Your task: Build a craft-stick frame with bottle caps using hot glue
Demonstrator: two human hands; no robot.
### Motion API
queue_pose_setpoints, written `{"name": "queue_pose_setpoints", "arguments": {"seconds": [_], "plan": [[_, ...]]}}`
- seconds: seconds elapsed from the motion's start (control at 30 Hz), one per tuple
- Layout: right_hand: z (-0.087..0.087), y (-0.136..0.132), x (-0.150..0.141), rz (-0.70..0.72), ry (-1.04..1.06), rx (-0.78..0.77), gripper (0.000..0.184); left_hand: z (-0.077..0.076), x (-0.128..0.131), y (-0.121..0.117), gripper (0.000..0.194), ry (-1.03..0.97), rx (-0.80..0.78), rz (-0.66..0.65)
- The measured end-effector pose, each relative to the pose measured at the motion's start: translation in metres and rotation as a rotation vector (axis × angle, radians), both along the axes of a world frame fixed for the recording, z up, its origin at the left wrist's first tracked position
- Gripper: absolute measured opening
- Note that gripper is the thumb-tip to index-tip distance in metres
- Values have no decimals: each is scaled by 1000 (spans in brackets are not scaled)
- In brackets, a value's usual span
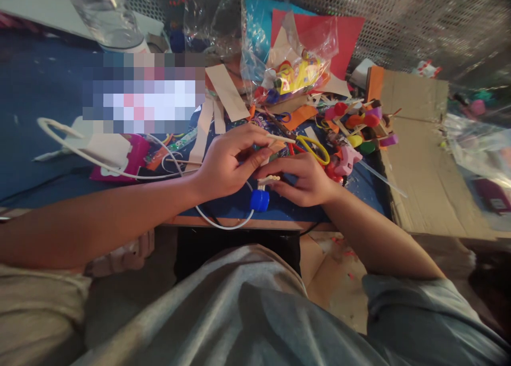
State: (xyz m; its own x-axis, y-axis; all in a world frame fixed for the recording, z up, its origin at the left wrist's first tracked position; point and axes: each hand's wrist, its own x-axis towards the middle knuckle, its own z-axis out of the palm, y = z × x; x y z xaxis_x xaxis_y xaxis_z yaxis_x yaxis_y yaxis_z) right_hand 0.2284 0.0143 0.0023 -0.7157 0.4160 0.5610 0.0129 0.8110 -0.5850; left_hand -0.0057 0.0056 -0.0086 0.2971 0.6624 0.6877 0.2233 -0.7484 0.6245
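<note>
One blue table (pixel 43 94) carries the work; a creased cardboard sheet (pixel 419 158) lies at its right side. Both hands are above the near edge. Left hand (pixel 227 164): thumb and forefinger closed in a pinch on a pale stick (pixel 286 139), which points rightward. Right hand (pixel 305 180): fingers curled, thumb and forefinger nearly together, apparently pinching a bunch of pale rods (pixel 272 179); exact contact is partly hidden. Yellow-handled scissors (pixel 315 141) lie just beyond. Below the rods, between the hands, sits a blue cap (pixel 260 200), seemingly joined to them.

Assessment: all pieces look light. The cap is probably stiff plastic, smooth and somewhat slippery; its ribless-looking face is best taken across opposite sides. The rods and stick seem rigid yet thin, liable to snap or work loose if bent. Hold rods close to the cap, the stick near mid-length, with light pressure.
</note>
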Motion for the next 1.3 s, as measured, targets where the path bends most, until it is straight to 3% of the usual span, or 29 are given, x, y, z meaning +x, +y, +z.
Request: {"name": "queue_pose_setpoints", "arguments": {"seconds": [0.1, 0.23, 0.33, 0.6, 1.03, 1.17, 1.3], "plan": [[1, -2, -1, -75, 109, -191, 13, 2, -1, -1, 22, -33, 44, 11], [0, -3, -2, -229, 161, -425, 37, 4, -2, -3, 20, -79, 79, 8], [1, -1, -4, -202, 111, -596, 49, 5, -3, -4, 19, -59, 102, -11], [7, 1, -9, -98, 97, -922, 45, 8, -3, -6, 22, -20, 47, -24], [3, 2, -13, -85, 106, -1093, 50, 4, -3, -3, 22, 24, 65, -52], [4, 1, -12, -88, 41, -1010, 51, 4, -2, -3, 24, 43, 1, -21], [-6, 4, -10, -173, 90, -844, 55, 3, 0, -3, 24, -12, -46, -20]]}}
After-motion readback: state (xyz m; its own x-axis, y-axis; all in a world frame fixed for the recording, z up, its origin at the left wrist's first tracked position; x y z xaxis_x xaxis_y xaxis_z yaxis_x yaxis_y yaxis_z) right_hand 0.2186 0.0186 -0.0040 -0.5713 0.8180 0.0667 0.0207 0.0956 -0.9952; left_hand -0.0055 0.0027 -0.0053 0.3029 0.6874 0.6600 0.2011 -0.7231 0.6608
